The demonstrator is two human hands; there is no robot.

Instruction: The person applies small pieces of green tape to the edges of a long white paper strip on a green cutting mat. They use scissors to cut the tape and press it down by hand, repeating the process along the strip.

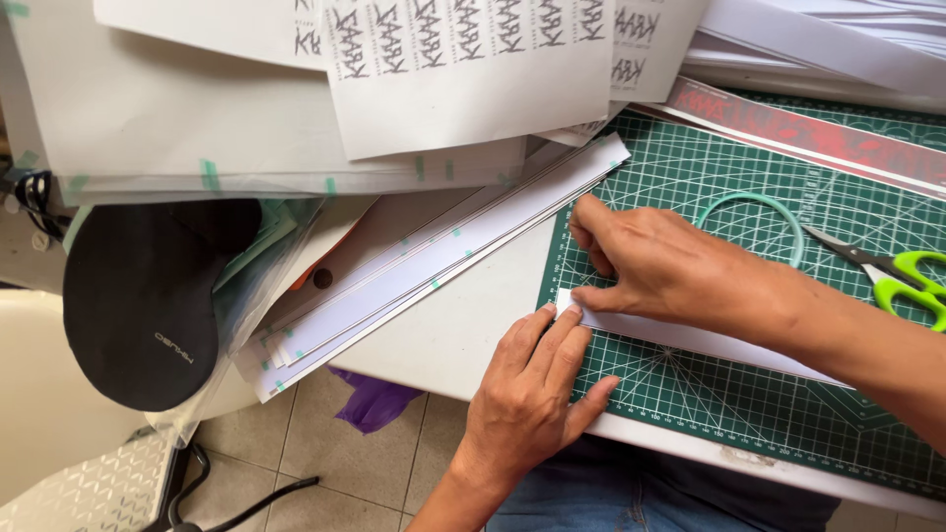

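A long narrow white paper strip point(690, 340) lies across the green cutting mat point(709, 167). My right hand point(655, 266) pinches the strip's left end between thumb and fingers. My left hand point(532, 389) lies flat beside it, its fingertips pressing down on that same end of the strip at the mat's left edge. The rest of the strip runs to the right under my right forearm.
Green-handled scissors point(902, 276) and a pale green ring point(759, 212) lie on the mat at right. A stack of long white strips point(434, 256) slants left of the mat. Printed sheets point(463, 59) cover the back. A black oval pad point(143, 300) hangs off the table's left.
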